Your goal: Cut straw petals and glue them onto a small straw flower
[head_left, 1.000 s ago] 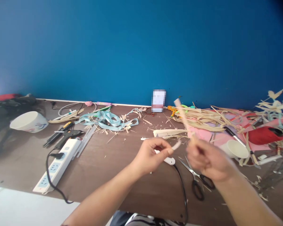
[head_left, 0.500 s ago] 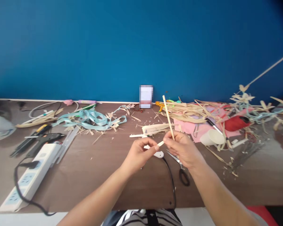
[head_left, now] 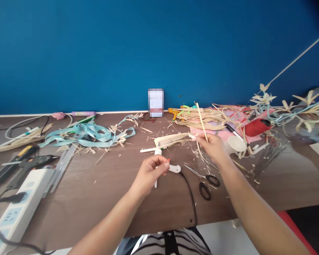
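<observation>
My left hand [head_left: 151, 171] is closed in a pinch on a short pale strip [head_left: 156, 153] that stands roughly upright just above the brown table [head_left: 101, 187]. A white tool with a black cable [head_left: 174, 169] lies right beside its fingertips. My right hand [head_left: 213, 146] is farther back and to the right, fingers closed on a thin wooden stick [head_left: 201, 120] that points up and away. A small white piece [head_left: 191, 136] shows at its fingertips. Black-handled scissors [head_left: 205, 180] lie open on the table between my forearms.
A pile of straw strips [head_left: 202, 117] and pink paper lies behind the right hand, with a white paper cup [head_left: 236, 144] and a red object [head_left: 256, 126]. On the left lie light-blue ribbon [head_left: 87, 134], a black glue gun [head_left: 34, 161] and a white power strip [head_left: 18, 209].
The hands have parted: my right hand has carried the stick back and to the right, while my left hand has sunk toward the table with the strip. The view has shifted right.
</observation>
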`<state>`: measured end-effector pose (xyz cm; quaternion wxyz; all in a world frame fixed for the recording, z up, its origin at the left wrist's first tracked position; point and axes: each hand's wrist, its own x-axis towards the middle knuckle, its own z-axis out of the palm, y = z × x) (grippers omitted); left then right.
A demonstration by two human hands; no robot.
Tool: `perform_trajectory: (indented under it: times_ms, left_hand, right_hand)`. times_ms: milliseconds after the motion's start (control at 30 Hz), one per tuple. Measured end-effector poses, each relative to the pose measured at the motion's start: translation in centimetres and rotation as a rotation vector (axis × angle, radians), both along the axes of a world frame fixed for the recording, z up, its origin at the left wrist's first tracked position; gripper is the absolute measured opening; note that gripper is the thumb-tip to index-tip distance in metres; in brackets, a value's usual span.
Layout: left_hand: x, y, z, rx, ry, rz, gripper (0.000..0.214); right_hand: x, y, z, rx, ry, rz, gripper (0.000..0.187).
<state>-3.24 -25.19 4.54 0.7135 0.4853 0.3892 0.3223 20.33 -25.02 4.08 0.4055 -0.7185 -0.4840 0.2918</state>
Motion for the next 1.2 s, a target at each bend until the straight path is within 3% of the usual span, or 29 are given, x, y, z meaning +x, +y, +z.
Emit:
perform_trajectory:
  times_ms: [200,300,433,567,700,833,933,1000,1067,1200]
  left_hand:
    - [-1.5,0.1,-0.4,-0.028,0.023,0.053,0.015]
    - [-2.0,0.5,-0.6,-0.037,0.042,0.091,0.015]
    - [-2.1,0.8,-0.9,-0.036,0.059,0.096,0.016]
    - [-1.8,1.0,-1.1,-0.016,0.071,0.081,0.016]
    - [-2.1,2.3,-1.1,0.088,0.105,0.094,0.016]
    - [-3.2,6.2,-2.0,0.393,0.282,0.359,0.013]
    - [-4.1,8.9,-4.0,0.589,0.28,0.627,0.014]
    - [-4.9,9.8,-5.7,0.754,0.385,0.762,0.013]
    - [-5.6,10.0,-7.3,0.875,0.467,0.804,0.012]
    - [-6.7,9.8,-8.8,0.909,0.483,0.834,0.012]
  right_hand:
    - [2.1,6.6,-1.8,-0.012,-0.265,0.069,0.012]
    - [2.5,8.3,-2.7,-0.052,-0.346,0.094,0.008]
    - [3.5,8.9,-3.2,-0.075,-0.426,0.026,0.011]
    - [4.0,7.6,-2.4,-0.037,-0.443,-0.054,0.021]
    - [3.5,3.8,-1.5,0.031,-0.395,-0.11,0.028]
    - [3.1,-1.4,-2.2,0.019,-0.32,-0.134,0.03]
    - [3.0,-3.9,-3.4,-0.029,-0.308,-0.138,0.026]
    - [3.0,-4.5,-3.9,-0.059,-0.313,-0.125,0.023]
    - [2.9,-4.3,-4.2,-0.079,-0.325,-0.109,0.022]
    - [2.5,-2.9,-4.6,-0.108,-0.358,-0.108,0.017]
